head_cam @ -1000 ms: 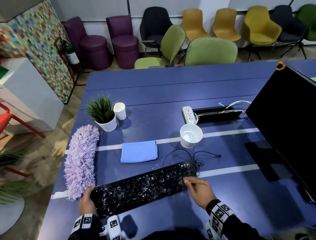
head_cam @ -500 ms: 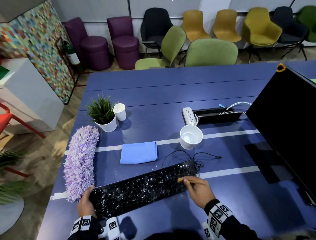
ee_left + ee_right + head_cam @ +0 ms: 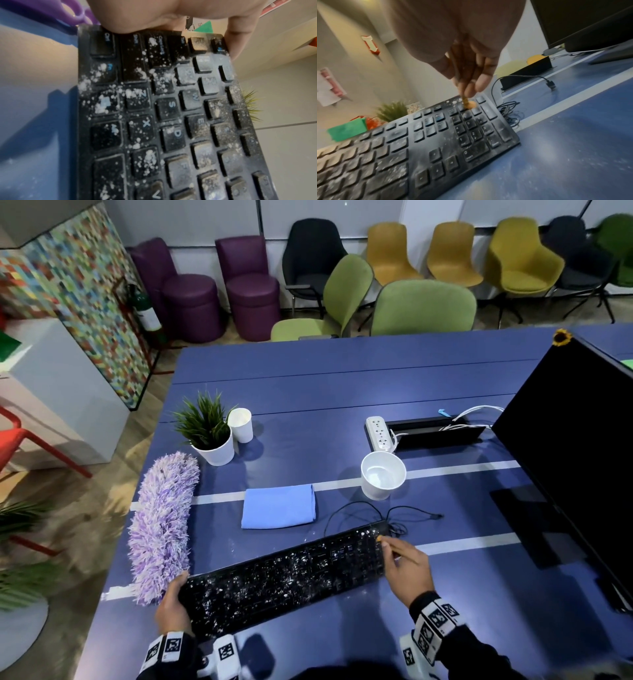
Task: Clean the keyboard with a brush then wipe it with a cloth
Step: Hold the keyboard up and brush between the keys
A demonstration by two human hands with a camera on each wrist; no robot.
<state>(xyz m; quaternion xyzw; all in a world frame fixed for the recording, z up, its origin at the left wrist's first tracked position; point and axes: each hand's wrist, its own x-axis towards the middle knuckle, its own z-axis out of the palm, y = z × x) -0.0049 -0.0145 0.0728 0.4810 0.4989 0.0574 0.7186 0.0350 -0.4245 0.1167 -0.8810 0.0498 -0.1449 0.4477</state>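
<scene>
A black keyboard (image 3: 284,580), speckled with white dust, lies slantwise on the blue table (image 3: 342,378). My left hand (image 3: 173,607) grips its left end, with the thumb (image 3: 128,20) on the edge by the Ctrl key of the keyboard (image 3: 171,121). My right hand (image 3: 407,570) pinches a thin brush (image 3: 379,538) whose orange tip (image 3: 468,104) touches the top keys of the number pad on the keyboard (image 3: 436,142). Beyond the keyboard lies a folded blue cloth (image 3: 278,506).
A purple fluffy duster (image 3: 162,522) lies at the table's left edge beside my left hand. A white bowl (image 3: 383,474), potted plant (image 3: 209,429), paper cup (image 3: 240,424) and power strip (image 3: 379,433) stand further back. A black monitor (image 3: 575,440) fills the right. The keyboard's cable (image 3: 394,515) is coiled by its right end.
My right hand has carried the brush tip away from me and to the right, up to the keyboard's far right corner. The left hand keeps its hold.
</scene>
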